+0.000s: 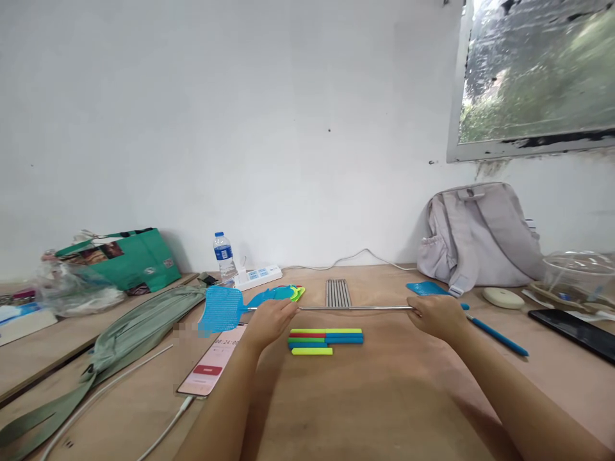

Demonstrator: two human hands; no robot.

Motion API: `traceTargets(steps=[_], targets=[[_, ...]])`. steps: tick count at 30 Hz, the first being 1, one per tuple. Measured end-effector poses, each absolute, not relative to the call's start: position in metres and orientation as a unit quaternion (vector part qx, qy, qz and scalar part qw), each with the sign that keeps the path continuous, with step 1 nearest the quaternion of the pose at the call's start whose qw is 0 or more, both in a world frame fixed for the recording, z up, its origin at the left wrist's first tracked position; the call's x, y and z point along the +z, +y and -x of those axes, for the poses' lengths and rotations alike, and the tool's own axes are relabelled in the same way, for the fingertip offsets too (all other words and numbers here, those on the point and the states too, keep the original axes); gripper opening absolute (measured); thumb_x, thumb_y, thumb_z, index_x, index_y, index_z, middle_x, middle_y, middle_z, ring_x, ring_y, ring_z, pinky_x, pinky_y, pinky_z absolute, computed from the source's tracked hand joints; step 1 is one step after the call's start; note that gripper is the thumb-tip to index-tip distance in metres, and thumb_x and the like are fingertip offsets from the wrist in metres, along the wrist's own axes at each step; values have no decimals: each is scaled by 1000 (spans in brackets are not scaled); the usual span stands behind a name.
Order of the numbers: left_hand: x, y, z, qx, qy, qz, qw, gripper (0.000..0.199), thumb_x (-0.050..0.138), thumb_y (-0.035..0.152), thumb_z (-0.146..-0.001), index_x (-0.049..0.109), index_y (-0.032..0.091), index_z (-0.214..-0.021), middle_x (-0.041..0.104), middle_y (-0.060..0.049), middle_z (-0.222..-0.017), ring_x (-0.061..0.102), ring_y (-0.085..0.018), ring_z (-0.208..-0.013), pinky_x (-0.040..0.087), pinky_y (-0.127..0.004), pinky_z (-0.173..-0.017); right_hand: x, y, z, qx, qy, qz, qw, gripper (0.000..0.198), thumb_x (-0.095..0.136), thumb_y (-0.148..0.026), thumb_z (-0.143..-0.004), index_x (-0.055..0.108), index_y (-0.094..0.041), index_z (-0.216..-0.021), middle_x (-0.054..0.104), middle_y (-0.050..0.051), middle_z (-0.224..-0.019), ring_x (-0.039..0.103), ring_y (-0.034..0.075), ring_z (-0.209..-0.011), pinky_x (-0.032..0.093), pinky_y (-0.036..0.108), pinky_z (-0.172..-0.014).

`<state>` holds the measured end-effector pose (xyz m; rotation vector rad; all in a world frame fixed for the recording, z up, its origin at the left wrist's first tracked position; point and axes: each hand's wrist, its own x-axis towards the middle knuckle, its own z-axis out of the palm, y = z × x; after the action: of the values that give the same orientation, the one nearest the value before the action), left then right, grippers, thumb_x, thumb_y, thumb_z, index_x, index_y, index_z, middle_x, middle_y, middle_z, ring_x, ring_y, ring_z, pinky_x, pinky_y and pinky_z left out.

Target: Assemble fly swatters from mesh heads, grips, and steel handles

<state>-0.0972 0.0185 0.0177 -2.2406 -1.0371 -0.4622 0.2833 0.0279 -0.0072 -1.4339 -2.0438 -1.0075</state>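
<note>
head view: left hand (275,320) and right hand (438,314) gripped a blue swatter (221,308) by its rod (355,308), mid-frame, before me.

Soft, diffuse light; faint shadows

Rod (355,308) probably blocks forward reach.

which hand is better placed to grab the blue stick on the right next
Probably the right hand: the blue stick lies much nearer it than the left hand, though both hands hold the metal rod.
</note>
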Motion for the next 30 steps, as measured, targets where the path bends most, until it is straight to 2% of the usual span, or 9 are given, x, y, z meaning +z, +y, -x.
traceTargets(steps=[5,11,15,23,30], targets=[[25,15,120,-161,-415,839,314,33,28,29,-88,56,19,-76,59,-2,-66,53,-14,-61,33,-25,-55,-5,29,-302,-429,-717,489,251,24,43,-23,-66,51,-18,-44,52,-1,-39,41,9,-39,9,24,-46],[25,14,131,-208,-415,842,274,31,30,31,-88,57,19,-82,62,-3,-78,56,-15,-71,38,-25,-63,-4,26,-333,-451,-699,490,262,23,45,-23,-65,48,-18,-42,51,-1,-40,41,9,-41,12,24,-47],[25,15,132,-208,-412,847,264,30,31,30,-87,56,19,-78,61,-3,-73,55,-15,-69,38,-25,-62,-8,25,-348,-459,-685,498,268,24,46,-24,-65,46,-18,-42,50,-1,-39,40,10,-41,12,25,-48],[29,11,136,-190,-409,848,278,32,29,30,-88,55,18,-74,58,-2,-66,54,-14,-64,37,-24,-59,-18,26,-365,-428,-688,515,280,22,47,-24,-65,47,-18,-44,53,0,-44,43,11,-45,16,25,-50],[26,13,136,-191,-402,853,272,30,30,29,-87,55,19,-73,59,-2,-66,54,-14,-62,37,-25,-57,-17,22,-378,-343,-707,577,223,22,49,-28,-68,50,-20,-48,59,4,-52,50,16,-54,19,27,-51]])
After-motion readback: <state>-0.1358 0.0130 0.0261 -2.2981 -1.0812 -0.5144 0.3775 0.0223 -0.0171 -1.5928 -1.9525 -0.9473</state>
